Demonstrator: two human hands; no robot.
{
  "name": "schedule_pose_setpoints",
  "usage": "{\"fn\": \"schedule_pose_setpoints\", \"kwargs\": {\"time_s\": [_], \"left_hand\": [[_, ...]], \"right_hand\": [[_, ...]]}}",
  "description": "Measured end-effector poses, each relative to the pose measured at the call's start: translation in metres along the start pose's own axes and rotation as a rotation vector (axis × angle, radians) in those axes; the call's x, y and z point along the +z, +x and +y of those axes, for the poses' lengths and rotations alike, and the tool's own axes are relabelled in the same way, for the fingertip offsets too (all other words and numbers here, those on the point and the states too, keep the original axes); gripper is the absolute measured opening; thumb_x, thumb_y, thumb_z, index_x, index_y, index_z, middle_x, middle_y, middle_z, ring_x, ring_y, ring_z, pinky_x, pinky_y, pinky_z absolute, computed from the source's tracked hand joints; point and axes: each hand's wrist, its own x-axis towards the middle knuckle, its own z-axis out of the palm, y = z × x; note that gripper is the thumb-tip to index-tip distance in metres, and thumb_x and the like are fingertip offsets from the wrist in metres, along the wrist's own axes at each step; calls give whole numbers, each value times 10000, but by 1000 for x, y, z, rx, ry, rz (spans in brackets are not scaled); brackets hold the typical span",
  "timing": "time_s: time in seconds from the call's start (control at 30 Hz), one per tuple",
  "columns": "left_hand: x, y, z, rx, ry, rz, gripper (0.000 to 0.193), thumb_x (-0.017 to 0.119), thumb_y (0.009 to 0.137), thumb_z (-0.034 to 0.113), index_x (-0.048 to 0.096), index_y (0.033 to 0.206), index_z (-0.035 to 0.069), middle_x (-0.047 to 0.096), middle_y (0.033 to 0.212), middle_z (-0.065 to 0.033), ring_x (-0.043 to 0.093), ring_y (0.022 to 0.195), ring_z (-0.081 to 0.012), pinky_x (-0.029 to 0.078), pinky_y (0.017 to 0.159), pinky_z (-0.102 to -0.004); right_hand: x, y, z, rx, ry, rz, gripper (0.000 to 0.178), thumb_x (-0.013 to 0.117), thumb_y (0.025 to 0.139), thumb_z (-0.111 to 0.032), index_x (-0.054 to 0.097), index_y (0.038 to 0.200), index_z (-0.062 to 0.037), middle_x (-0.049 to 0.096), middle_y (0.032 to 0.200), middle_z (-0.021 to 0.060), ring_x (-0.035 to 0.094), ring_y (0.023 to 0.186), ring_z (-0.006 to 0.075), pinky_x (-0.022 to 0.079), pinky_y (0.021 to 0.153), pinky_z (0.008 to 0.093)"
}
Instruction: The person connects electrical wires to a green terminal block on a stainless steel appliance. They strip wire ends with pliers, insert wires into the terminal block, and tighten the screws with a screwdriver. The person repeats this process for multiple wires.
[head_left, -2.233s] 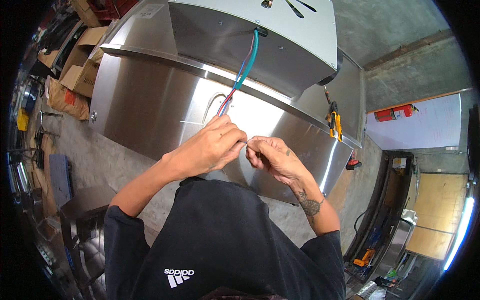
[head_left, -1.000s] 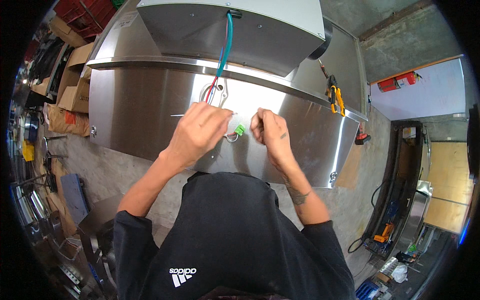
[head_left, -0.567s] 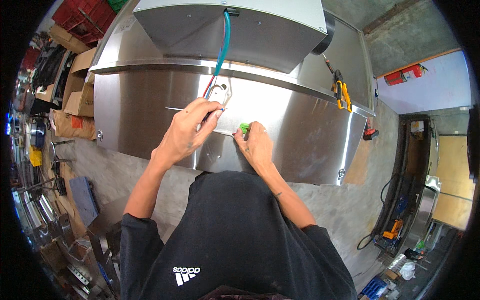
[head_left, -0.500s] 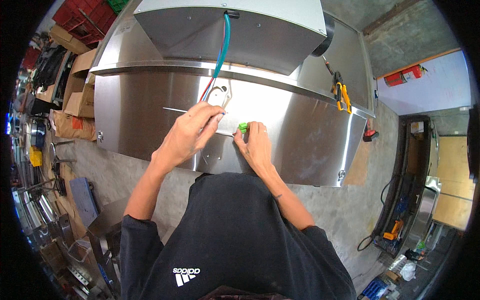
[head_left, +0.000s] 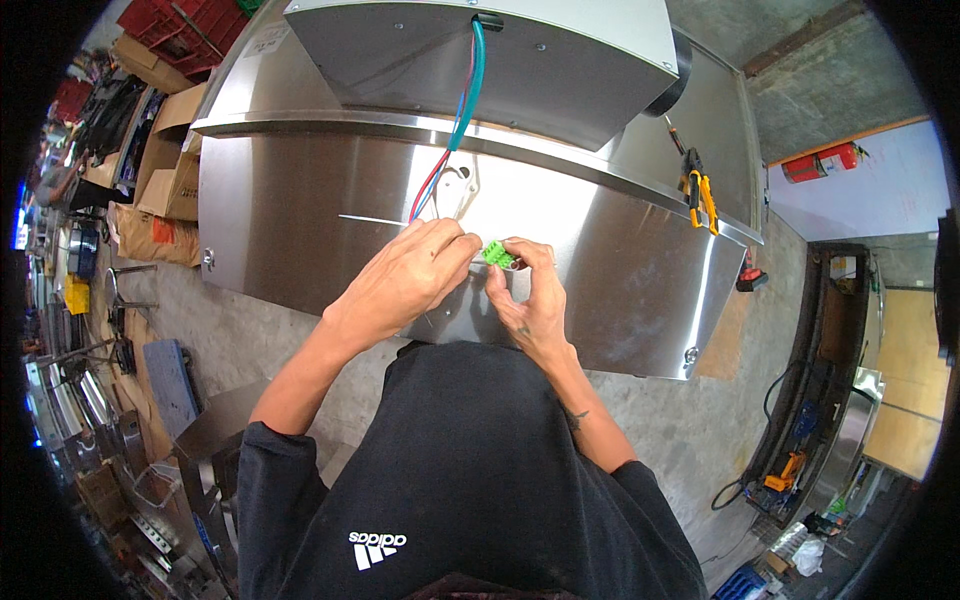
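Observation:
My left hand is closed, fingers pinched around the wires, red and blue, that come down from a teal sleeve. Its fingertips are right beside a small green terminal block. That block is pinched between the thumb and fingers of my right hand. A thin pale strip sticks out to the left beyond my left hand; whether I grip it is hidden. Both hands are above a stainless steel panel, close to a cutout with white wires.
A grey metal box stands beyond the panel, with the sleeve coming out of it. Yellow-and-black pliers and a screwdriver are at the right. Cardboard boxes stand left; a fire extinguisher is far right.
My left hand has moved in toward the terminal block, its fingers now next to it. My right hand has tilted the block, showing more of its face. The view has shifted slightly.

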Motion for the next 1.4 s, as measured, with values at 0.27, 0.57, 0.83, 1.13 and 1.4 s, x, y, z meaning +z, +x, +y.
{"fn": "schedule_pose_setpoints", "kwargs": {"time_s": [0.27, 0.57, 0.83, 1.13, 1.4], "left_hand": [[3, 1, -3, 30, 27, 1, 257, 742, 990, 68, 675, 1216, -33, 644, 1055, -141, 682, 998, -300, 559, 928, -449], [3, -1, -5, 26, 35, -40, 287, 740, 1002, 88, 684, 1250, -44, 658, 1090, -147, 682, 1044, -303, 553, 961, -463], [-5, 1, -3, 64, 135, -81, 325, 736, 938, -5, 683, 1256, -46, 667, 1119, -148, 690, 1052, -309, 561, 954, -445], [-6, 1, -2, 59, 186, -120, 343, 701, 926, -14, 682, 1264, -66, 677, 1132, -149, 687, 1089, -285, 562, 996, -428], [-13, 2, 6, 114, 283, -78, 318, 722, 910, 11, 711, 1220, -62, 673, 1080, -121, 681, 1029, -247, 558, 952, -400]], "right_hand": [[-3, 3, -1, -44, -8, -2, 429, 823, 929, 9, 650, 1321, -3, 741, 1244, 171, 700, 1051, 264, 595, 864, 360], [-5, 5, -4, -63, -14, -26, 434, 822, 912, 20, 665, 1316, -10, 744, 1236, 167, 702, 1060, 281, 597, 870, 372], [-13, 13, -10, -102, -64, -107, 434, 825, 928, 1, 665, 1331, -10, 740, 1234, 161, 699, 1049, 284, 594, 878, 383], [-19, 17, -14, 4, 20, -191, 368, 816, 953, -25, 684, 1296, -6, 728, 1162, 128, 669, 954, 240, 581, 836, 373], [-21, 17, -19, 106, 134, -169, 386, 826, 946, -27, 691, 1307, -8, 730, 1176, 137, 682, 1004, 256, 578, 836, 384]]}}
